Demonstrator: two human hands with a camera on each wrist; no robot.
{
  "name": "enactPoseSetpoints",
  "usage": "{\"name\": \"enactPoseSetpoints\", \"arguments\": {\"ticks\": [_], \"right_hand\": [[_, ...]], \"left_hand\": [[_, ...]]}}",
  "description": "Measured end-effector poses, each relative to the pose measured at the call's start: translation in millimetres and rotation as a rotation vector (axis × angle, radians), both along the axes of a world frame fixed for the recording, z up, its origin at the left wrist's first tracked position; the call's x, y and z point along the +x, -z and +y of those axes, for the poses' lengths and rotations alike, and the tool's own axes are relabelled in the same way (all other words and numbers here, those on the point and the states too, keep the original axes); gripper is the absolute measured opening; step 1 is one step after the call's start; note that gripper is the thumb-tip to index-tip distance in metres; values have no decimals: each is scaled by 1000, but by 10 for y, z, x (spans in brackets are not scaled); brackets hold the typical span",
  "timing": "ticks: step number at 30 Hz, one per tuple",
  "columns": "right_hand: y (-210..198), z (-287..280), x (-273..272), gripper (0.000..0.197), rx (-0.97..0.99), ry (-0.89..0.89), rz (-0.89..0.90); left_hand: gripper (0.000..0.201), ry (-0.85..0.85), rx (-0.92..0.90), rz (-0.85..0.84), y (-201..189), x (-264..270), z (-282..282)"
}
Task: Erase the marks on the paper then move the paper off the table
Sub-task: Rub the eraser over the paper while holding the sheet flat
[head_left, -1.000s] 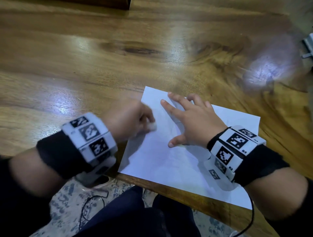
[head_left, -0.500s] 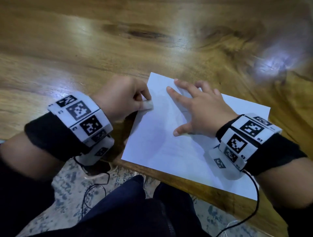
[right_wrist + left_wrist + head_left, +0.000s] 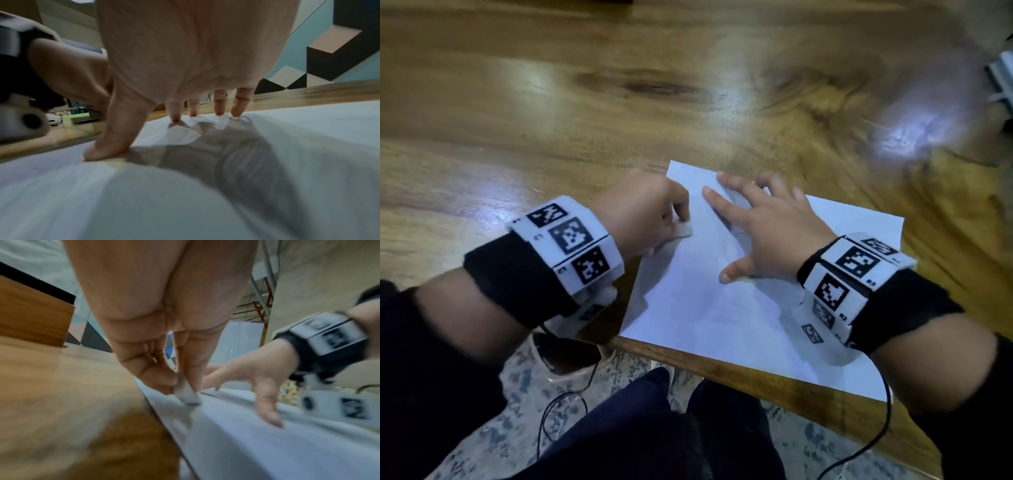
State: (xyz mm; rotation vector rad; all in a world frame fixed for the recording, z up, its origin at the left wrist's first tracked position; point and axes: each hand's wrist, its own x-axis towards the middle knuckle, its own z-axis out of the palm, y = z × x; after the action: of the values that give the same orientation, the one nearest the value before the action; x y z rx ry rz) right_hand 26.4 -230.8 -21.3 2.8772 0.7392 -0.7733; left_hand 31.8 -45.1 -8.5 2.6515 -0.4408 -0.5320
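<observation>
A white sheet of paper lies on the wooden table, near its front edge, with its lower right corner running past the edge. The left hand pinches a small white eraser between thumb and curled fingers; in the left wrist view the eraser's lower end meets the paper's left border. The right hand is spread flat, its fingers straight: in the right wrist view four fingertips and the thumb press down on the sheet, holding nothing.

Faint grey pencil lines show beside the right hand's index finger, though the blur makes it hard to say how much marking there is.

Both wrists carry white bands over black cuffs, printed with black-and-white square code tags. Small characters sit beside the tags; on the right band they look like "R2" and "R3", and the left band's are too smeared to read. A thin black cable hangs from each band toward the patterned floor.
</observation>
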Motion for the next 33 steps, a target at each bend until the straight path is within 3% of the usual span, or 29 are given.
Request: {"name": "enactPoseSetpoints", "arguments": {"ticks": [3,8,13,15,19,21,25,27,31,33], "right_hand": [[-3,-11,15,111,-4,-9,5],[2,-8,17,110,10,-14,11],[-11,-2,13,110,4,-3,9],[-6,5,14,110,-7,-2,15],[4,3,9,110,-15,-5,12],[4,2,5,110,-14,-6,9],[3,-2,-5,109,-14,-4,1],[6,-3,2,109,-14,-9,-2],[8,-11,6,110,-6,-4,-2],[11,-11,0,110,-1,-6,-7]], "left_hand": [[11,2,-40,-44,53,-156,-4],[12,108,-70,171,28,-558,160],[16,-31,-44,-45,19,-117,-35],[12,-45,-31,-45,62,-135,-38],[10,95,-2,235,29,-494,118],[15,68,-21,296,12,-478,162],[16,-47,-50,10,40,-144,33],[14,-33,-39,-15,84,-167,-3],[13,172,-39,234,55,-543,95],[15,170,-44,312,27,-553,103]]}}
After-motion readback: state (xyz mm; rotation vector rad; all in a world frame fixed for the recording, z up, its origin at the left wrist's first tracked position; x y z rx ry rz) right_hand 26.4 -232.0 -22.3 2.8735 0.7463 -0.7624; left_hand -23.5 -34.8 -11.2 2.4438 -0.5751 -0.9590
